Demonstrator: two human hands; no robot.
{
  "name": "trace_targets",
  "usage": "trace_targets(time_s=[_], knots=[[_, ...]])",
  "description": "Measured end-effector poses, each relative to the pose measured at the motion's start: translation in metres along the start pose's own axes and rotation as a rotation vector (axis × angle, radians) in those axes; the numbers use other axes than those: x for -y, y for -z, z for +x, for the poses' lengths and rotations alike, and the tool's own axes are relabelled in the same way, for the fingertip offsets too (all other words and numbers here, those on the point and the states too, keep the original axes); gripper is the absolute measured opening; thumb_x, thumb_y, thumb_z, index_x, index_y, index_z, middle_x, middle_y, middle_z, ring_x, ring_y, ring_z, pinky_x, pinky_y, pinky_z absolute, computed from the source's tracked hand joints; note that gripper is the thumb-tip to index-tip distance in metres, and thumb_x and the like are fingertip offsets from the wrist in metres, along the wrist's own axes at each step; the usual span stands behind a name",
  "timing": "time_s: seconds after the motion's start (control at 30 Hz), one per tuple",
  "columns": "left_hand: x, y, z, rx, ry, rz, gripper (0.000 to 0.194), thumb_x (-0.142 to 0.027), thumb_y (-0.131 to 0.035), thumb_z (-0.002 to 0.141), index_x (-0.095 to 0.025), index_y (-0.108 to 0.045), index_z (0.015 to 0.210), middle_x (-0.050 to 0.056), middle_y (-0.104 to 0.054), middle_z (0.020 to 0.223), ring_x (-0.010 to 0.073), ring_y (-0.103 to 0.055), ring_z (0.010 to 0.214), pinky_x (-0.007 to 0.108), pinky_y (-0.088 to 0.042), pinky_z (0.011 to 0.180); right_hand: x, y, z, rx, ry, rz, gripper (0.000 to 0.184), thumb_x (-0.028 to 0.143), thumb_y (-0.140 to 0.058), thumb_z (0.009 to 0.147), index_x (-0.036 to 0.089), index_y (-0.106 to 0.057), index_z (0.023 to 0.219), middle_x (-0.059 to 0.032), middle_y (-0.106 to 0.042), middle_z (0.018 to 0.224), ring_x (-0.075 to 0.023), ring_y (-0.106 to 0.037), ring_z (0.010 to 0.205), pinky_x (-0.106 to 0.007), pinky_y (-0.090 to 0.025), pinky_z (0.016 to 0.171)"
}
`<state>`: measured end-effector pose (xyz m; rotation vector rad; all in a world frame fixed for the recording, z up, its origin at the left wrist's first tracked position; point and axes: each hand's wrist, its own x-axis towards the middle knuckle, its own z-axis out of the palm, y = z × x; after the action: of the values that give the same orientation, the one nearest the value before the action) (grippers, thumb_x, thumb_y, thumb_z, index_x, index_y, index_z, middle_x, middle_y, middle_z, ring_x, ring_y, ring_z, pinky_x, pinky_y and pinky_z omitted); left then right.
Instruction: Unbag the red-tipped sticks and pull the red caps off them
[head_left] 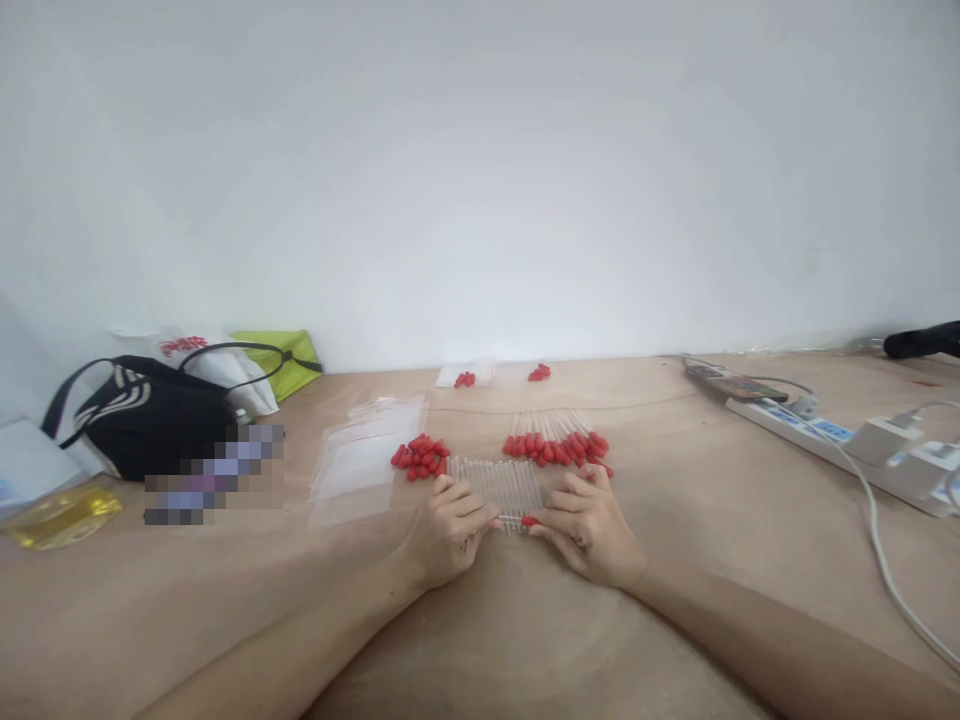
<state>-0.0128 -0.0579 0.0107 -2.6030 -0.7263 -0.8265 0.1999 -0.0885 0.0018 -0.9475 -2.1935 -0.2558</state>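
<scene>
Between finger and thumb, my left hand [452, 522] pinches one end of a thin clear glass dropper tube [511, 518]. At the tube's other end, my right hand [592, 527] grips a red rubber bulb [530, 521]. Whether the tube sits inside the bulb is too small to tell. Just beyond both hands lies a row of bare glass tubes [495, 485], side by side. A pile of loose red bulbs [421, 456] rests behind my left hand. Droppers with red bulbs fitted [555, 446] lie fanned out behind my right hand, tips toward the wall.
Clear plastic bags [360, 455] are spread left of the bulbs. Near the wall are small bags with red bulbs [465, 380]. A black bag [161, 415] and yellow packet [64, 517] lie left; a power strip [840, 445], cable [874, 530] and phone [739, 382] lie right.
</scene>
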Motion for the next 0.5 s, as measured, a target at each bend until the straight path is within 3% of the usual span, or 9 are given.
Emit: trace_targets(time_s=[0.2, 0.3, 0.4, 0.5], knots=[[-0.002, 0.001, -0.003, 0.0, -0.01, -0.033, 0.029, -0.022, -0.036, 0.088, -0.017, -0.058, 0.07, 0.001, -0.054, 0.054, 0.0105, -0.045, 0.052, 0.027, -0.03, 0.055, 0.004, 0.001, 0.0, 0.01, -0.018, 0.049, 0.022, 0.027, -0.046, 0.082, 0.022, -0.064, 0.07, 0.0007, -0.053, 0.057, -0.013, -0.04, 0.064, -0.035, -0.026, 0.071], [0.005, 0.005, -0.006, -0.08, 0.05, -0.115, 0.027, -0.021, -0.035, 0.088, -0.017, -0.058, 0.076, 0.001, -0.056, 0.06, 0.0103, -0.05, 0.055, 0.023, -0.035, 0.053, 0.0, 0.005, -0.001, -0.021, -0.082, 0.132, 0.02, 0.026, -0.046, 0.082, 0.022, -0.064, 0.075, -0.001, -0.057, 0.063, -0.0142, -0.043, 0.066, -0.035, -0.03, 0.07], [0.019, 0.014, -0.005, -0.181, 0.273, -0.176, 0.023, -0.02, -0.036, 0.087, -0.017, -0.058, 0.085, 0.003, -0.056, 0.071, 0.0109, -0.054, 0.064, 0.021, -0.042, 0.059, -0.016, 0.013, -0.002, -0.149, -0.285, 0.239, 0.022, 0.03, -0.044, 0.082, 0.021, -0.064, 0.078, -0.0045, -0.059, 0.073, -0.0162, -0.049, 0.071, -0.034, -0.036, 0.069], [0.031, 0.019, -0.004, -0.178, 0.42, -0.142, 0.025, -0.02, -0.034, 0.087, -0.017, -0.057, 0.098, 0.004, -0.052, 0.078, 0.0127, -0.053, 0.071, 0.025, -0.045, 0.067, -0.042, 0.023, -0.004, -0.246, -0.578, 0.297, 0.027, 0.037, -0.043, 0.082, 0.02, -0.064, 0.087, -0.006, -0.056, 0.077, -0.0168, -0.052, 0.073, -0.029, -0.041, 0.061]])
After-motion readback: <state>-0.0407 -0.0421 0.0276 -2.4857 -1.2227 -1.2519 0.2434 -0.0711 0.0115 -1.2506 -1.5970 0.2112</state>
